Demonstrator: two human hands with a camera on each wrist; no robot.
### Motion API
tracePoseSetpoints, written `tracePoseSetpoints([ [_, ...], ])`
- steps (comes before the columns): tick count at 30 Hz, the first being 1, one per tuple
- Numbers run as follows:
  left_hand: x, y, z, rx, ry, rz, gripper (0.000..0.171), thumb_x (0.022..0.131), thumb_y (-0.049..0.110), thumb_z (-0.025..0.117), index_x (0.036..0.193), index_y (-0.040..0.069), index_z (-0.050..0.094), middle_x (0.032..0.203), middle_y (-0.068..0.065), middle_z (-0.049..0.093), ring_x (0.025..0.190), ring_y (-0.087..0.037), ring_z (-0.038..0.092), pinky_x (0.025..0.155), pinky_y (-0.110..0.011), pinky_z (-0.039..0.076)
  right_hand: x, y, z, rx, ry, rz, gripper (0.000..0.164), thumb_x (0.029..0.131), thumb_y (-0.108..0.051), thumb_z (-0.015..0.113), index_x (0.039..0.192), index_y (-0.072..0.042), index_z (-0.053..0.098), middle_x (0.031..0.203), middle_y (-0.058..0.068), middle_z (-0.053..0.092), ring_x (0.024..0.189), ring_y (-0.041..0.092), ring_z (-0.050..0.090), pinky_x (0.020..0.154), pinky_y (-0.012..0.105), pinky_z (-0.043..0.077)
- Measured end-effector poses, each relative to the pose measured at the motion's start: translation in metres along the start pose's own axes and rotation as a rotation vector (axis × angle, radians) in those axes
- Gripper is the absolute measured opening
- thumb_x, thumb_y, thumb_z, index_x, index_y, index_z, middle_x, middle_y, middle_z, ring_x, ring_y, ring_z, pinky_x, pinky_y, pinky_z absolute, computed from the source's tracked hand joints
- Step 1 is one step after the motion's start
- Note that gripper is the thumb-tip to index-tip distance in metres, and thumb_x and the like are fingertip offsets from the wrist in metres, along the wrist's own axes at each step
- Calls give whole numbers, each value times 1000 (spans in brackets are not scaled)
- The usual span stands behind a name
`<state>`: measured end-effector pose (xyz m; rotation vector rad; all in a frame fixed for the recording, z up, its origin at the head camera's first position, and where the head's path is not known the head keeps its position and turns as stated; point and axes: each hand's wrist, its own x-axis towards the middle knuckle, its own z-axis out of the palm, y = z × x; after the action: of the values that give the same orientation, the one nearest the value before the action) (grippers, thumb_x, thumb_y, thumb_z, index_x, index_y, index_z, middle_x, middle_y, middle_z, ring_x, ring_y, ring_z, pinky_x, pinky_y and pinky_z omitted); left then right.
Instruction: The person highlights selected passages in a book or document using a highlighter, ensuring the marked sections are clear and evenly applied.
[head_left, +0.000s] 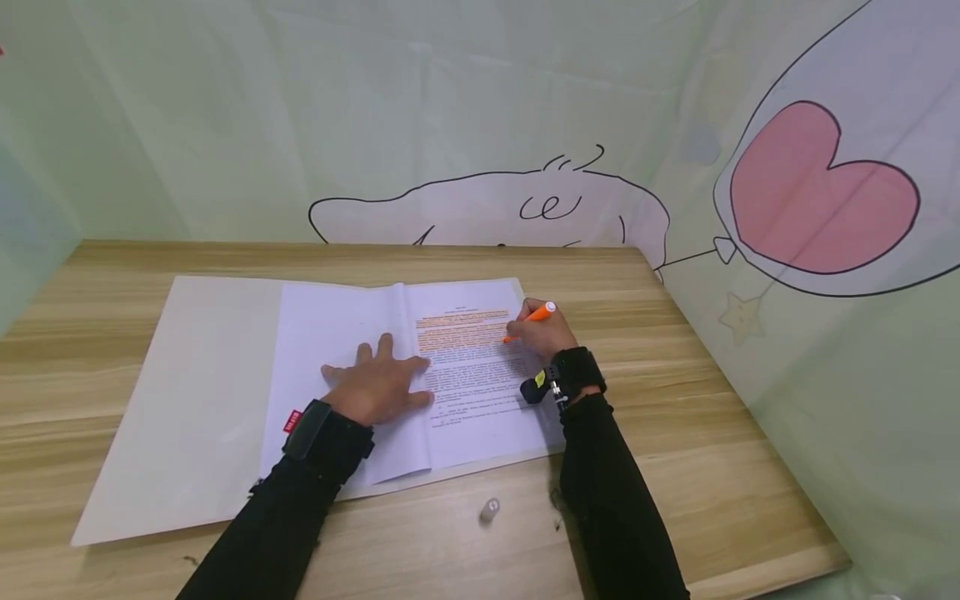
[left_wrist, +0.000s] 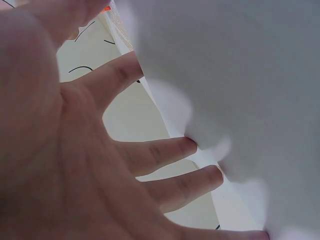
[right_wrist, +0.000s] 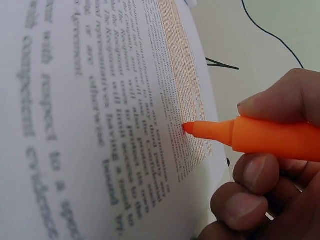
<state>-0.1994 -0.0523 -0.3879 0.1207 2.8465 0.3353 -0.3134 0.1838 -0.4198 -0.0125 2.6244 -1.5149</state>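
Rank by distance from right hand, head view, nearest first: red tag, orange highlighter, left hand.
1. Orange highlighter: held in the right hand.
2. Left hand: to its left, fingers spread on the paper.
3. Red tag: farther left, by the left wrist's black band.

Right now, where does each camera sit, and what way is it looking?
Head: on the head, facing forward and down at the open folder; left hand, right hand and black sleeves show.
Left wrist: on that wrist, facing white paper past that hand's palm and fingers.
Right wrist: on that wrist, facing the printed page; gripping fingers show.
Head and right wrist both show the orange highlighter.
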Motion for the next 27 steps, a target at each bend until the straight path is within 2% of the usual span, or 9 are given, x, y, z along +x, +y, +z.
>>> tracePoseSetpoints([
  [16,-2,0,-1,4,-2,6,61,88,43,72,143,26,54,146,-27,36,121,-49,41,95,-89,23,2,4,-6,-2,-23,27,27,83,-7,70,66,-12,50,66,2,42,62,21,44,52,29,25],
  [27,-1,0,0,4,0,0,61,89,43,72,144,26,54,146,-27,36,121,-49,41,95,-89,22,2,7,-8,64,-2,41,26,82,-4,69,65,-12,52,69,2,44,68,21,45,57,29,28],
])
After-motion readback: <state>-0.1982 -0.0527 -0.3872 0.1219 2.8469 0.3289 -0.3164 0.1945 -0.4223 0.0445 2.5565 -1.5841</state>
